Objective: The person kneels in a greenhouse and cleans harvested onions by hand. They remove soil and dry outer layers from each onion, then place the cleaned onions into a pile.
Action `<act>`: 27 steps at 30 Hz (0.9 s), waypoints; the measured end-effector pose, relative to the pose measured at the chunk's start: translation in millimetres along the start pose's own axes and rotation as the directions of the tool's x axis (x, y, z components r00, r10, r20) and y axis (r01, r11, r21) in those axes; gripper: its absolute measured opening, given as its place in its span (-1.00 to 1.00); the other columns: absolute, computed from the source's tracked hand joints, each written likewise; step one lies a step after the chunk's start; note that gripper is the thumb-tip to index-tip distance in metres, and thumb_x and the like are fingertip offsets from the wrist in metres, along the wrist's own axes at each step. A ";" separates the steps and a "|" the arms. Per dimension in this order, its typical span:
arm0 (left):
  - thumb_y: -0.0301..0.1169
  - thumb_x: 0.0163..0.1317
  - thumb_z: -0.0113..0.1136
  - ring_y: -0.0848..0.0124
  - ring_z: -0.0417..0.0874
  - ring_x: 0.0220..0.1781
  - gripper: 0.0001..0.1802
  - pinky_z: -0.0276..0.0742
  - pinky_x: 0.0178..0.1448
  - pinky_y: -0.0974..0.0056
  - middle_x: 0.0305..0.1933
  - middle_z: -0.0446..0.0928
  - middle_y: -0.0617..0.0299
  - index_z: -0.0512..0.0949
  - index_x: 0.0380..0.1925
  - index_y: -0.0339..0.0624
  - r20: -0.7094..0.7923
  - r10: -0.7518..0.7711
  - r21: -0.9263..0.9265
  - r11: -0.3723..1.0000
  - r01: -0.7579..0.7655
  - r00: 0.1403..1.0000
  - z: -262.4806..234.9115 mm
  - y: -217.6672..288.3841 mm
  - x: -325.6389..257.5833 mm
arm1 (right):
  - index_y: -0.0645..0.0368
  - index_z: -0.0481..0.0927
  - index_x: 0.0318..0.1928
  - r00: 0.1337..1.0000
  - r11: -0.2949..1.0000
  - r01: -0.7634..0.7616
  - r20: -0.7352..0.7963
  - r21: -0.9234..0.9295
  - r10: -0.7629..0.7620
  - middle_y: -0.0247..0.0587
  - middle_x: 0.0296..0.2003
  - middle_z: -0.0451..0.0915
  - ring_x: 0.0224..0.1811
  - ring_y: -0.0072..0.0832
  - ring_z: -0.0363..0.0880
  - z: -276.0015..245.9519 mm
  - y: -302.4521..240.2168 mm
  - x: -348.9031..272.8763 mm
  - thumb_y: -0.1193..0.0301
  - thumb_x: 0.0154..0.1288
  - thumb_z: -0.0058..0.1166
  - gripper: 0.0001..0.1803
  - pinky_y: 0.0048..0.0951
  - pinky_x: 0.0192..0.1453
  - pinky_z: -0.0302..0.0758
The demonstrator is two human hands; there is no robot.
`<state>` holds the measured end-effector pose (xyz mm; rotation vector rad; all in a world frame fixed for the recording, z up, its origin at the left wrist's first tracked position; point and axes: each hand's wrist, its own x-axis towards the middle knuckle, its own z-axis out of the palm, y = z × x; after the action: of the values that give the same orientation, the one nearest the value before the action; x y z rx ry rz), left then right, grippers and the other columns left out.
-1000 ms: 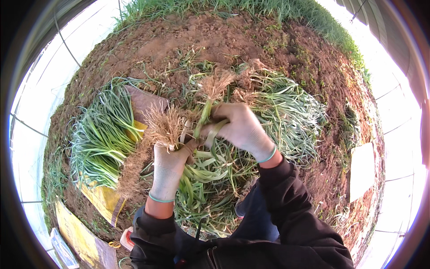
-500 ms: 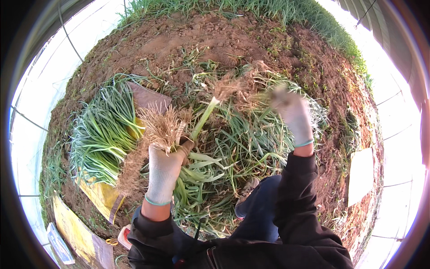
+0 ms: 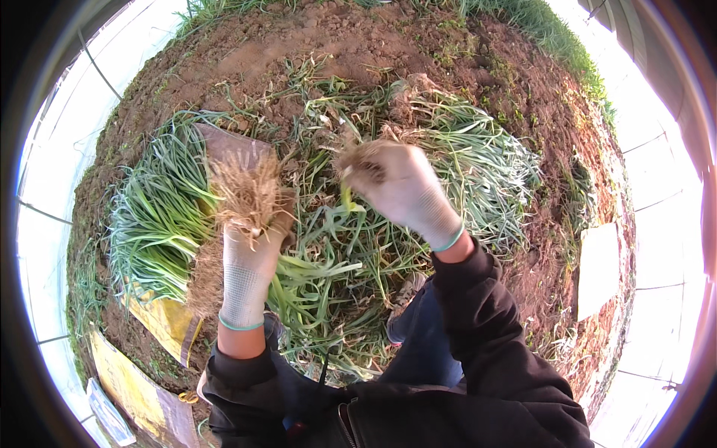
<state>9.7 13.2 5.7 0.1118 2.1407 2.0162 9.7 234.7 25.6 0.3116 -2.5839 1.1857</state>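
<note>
My left hand (image 3: 254, 250), in a pale glove with browned fingers, is closed round a bunch of green onions. Their tangled tan roots (image 3: 246, 190) stick up above the fist, and long green leaves (image 3: 314, 287) hang beside it. In front and to the right, my right hand (image 3: 407, 183), gloved alike, has its fingers bent together. A short yellow-green length of green onion (image 3: 347, 198) shows beneath those fingertips; motion blur and the hand hide the rest of it.
At left, a heap of green onions (image 3: 160, 224) lies on yellow sheeting (image 3: 168, 325), roots toward me. More onions (image 3: 478, 164) lie at right. Loose leaves litter the soil by my shoes (image 3: 407, 291). A pale board (image 3: 599, 270) lies far right; a yellow panel (image 3: 134, 381) lies lower left.
My right hand has swung left from over the right-hand heap toward the bunch. The single onion stalk that jutted from my left hand no longer shows there. My left hand sits slightly further left.
</note>
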 end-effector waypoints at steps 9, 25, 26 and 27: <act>-0.57 0.24 0.15 0.36 0.59 0.05 -0.65 0.51 0.12 0.28 0.02 0.59 0.15 0.47 0.05 -0.25 0.139 0.201 0.251 0.940 -0.231 0.970 0.3 -18.3 -8.8 | 0.26 0.67 -0.24 0.999 0.988 0.009 -0.053 0.152 -0.001 -0.13 -0.49 0.66 -0.49 -0.55 0.65 18.7 -29.5 -4.1 0.52 0.17 0.15 -0.85 -0.49 -0.36 0.58; -0.44 0.30 0.18 0.49 0.32 -0.61 -0.84 0.30 -0.47 0.33 -0.60 0.36 0.30 0.50 -0.20 -0.31 -0.304 0.162 -0.234 0.943 -0.238 0.939 -41.2 -10.4 9.5 | 0.03 0.76 -0.33 0.176 0.679 0.681 0.961 -0.275 0.214 -0.26 -0.29 0.72 -0.15 -0.26 0.69 199.4 213.9 -253.7 0.36 0.14 0.13 -0.83 -0.22 -0.16 0.60; -0.46 0.30 0.18 0.50 0.32 -0.62 -0.84 0.29 -0.49 0.35 -0.60 0.38 0.29 0.50 -0.19 -0.31 -0.356 0.196 -0.135 0.957 -0.257 0.914 -41.4 -9.2 10.8 | 0.04 0.76 -0.34 0.170 0.690 0.674 0.964 -0.264 0.202 -0.25 -0.30 0.71 -0.16 -0.25 0.69 199.4 214.5 -248.3 0.36 0.14 0.12 -0.83 -0.22 -0.16 0.60; -0.47 0.30 0.17 0.51 0.33 -0.63 -0.85 0.27 -0.51 0.37 -0.59 0.40 0.29 0.50 -0.19 -0.30 -0.396 0.229 -0.039 0.963 -0.266 0.889 -40.3 -7.9 11.9 | 0.04 0.76 -0.36 0.166 0.704 0.661 0.966 -0.257 0.197 -0.24 -0.31 0.71 -0.17 -0.24 0.69 196.4 213.0 -244.8 0.36 0.13 0.12 -0.84 -0.22 -0.16 0.60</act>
<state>-9.2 -24.5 -1.2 -0.0356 2.3583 2.4577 141.6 239.8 -330.0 1.7912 -3.3903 -0.4945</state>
